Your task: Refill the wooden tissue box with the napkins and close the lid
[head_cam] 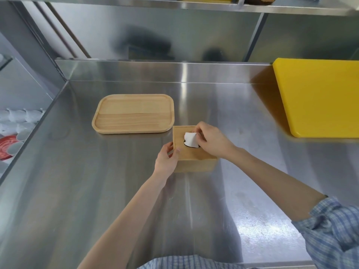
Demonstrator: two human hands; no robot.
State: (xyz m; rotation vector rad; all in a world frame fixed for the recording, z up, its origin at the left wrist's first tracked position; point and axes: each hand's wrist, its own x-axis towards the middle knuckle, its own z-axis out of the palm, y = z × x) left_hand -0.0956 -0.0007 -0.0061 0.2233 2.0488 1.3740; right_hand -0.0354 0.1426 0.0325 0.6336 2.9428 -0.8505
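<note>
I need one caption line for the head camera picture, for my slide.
Right hand pulls a napkin through the closed wooden tissue box while left hand steadies it.

Lid on wooden tissue box [191, 156]; napkin [190, 140] through slot.
Right hand [210, 140] pinches napkin; left hand [166, 159] steadies box on tabletop [116, 181].

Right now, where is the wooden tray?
In the head view the wooden tray lies left of centre on the steel counter, just behind and left of the wooden tissue box.
</note>
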